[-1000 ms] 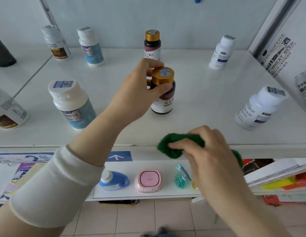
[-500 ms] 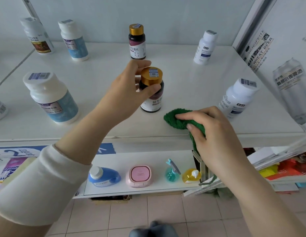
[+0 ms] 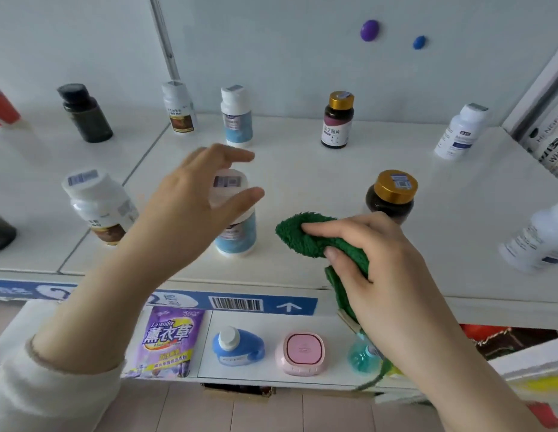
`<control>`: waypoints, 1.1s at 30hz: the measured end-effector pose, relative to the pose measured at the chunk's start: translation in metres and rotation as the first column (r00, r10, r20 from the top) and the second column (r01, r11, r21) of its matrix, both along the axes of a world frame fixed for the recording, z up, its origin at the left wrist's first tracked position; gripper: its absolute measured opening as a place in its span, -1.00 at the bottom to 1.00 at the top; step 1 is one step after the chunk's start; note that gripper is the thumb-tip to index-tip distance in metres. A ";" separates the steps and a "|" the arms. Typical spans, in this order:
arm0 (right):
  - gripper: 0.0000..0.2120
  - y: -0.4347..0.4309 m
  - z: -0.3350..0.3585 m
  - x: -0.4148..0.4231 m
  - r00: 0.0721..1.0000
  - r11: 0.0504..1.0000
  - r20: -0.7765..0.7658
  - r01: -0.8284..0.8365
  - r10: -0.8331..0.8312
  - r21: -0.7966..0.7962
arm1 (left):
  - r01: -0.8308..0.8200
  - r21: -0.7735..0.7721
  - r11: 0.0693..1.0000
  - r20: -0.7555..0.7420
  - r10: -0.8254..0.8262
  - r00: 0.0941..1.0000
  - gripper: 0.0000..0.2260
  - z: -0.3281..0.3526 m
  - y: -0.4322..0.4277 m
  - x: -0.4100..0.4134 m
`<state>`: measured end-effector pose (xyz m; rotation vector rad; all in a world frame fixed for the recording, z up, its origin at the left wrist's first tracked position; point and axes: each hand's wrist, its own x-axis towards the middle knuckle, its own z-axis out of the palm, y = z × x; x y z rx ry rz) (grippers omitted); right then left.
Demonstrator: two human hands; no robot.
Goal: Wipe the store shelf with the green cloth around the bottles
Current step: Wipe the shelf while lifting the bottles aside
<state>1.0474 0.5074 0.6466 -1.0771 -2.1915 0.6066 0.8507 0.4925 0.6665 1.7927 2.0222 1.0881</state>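
My right hand (image 3: 380, 260) grips the bunched green cloth (image 3: 305, 235) and presses it on the white shelf (image 3: 302, 182), just in front of a dark bottle with a gold cap (image 3: 393, 194). My left hand (image 3: 196, 201) hovers with spread fingers around the white cap of a blue-labelled bottle (image 3: 234, 219); whether it touches the cap is unclear. Further back stand another gold-capped bottle (image 3: 337, 120), a small blue-labelled bottle (image 3: 237, 116) and a white bottle (image 3: 461, 132).
More bottles stand at the left (image 3: 97, 207) (image 3: 84, 113) and one at the far right (image 3: 539, 241). A divider line splits the shelf at the left. Below, a lower shelf holds a lavender packet (image 3: 168, 341), a blue container (image 3: 237, 346) and a pink box (image 3: 302, 352).
My left hand let go of the gold-capped bottle and moved left over the blue-labelled bottle. My right hand slid the cloth leftward, in front of the gold-capped bottle. The view shifted left.
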 end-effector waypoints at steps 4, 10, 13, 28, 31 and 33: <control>-0.68 0.010 -0.017 -0.036 0.981 0.976 0.047 0.183 -0.190 0.117 | 0.095 0.015 0.995 0.152 -0.096 0.984 -0.51 -0.023 -0.003 -0.012; -0.68 0.028 -0.051 -0.069 0.928 0.958 0.281 0.188 -0.246 0.217 | 0.066 0.090 0.994 0.354 -0.093 0.930 -0.45 -0.035 0.001 -0.032; -0.66 0.088 -0.051 -0.085 0.901 0.953 0.320 0.248 -0.292 0.172 | 0.067 0.091 0.994 0.394 -0.098 0.914 -0.49 -0.033 0.000 -0.039; -0.50 0.065 -0.059 -0.107 0.926 0.937 0.377 -0.131 -0.001 0.325 | 0.046 0.249 0.967 0.429 -0.153 0.890 -0.60 -0.009 -0.016 -0.075; -0.58 0.152 -0.048 -0.118 0.880 0.944 0.358 0.244 -0.311 0.220 | 0.061 0.241 0.969 0.432 -0.164 0.887 -0.61 -0.009 -0.015 -0.070; -0.58 0.184 -0.044 -0.130 0.814 0.927 0.445 0.346 -0.374 0.147 | 0.062 0.234 0.970 0.439 -0.162 0.884 -0.61 -0.009 -0.014 -0.068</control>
